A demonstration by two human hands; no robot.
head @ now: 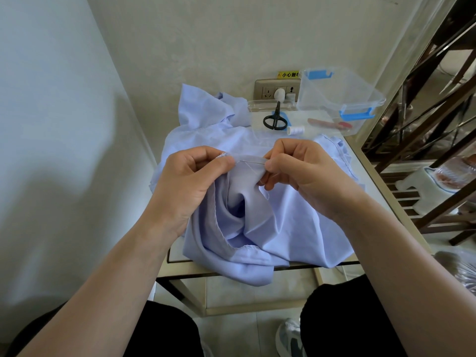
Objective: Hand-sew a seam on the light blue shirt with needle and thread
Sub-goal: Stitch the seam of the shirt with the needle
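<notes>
— Which way does the needle (252,162) lie?
— Sideways; your right grip (296,168) pinches its right end; your left grip (190,176) pinches the shirt (296,228) edge at its other end, above the surface (373,197).

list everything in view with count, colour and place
table: one, white top, centre of view
shirt: one, light blue, spread on the table, one edge lifted
needle: one, silver, level along the lifted edge
thread spool: one, white, on the table behind the shirt
scissors: one pair, black, left of the spool
storage box: one, clear with blue latches, far right corner
wall socket: one, bronze, behind the table
left hand: one, pinches the shirt edge
right hand: one, pinches the needle
</notes>
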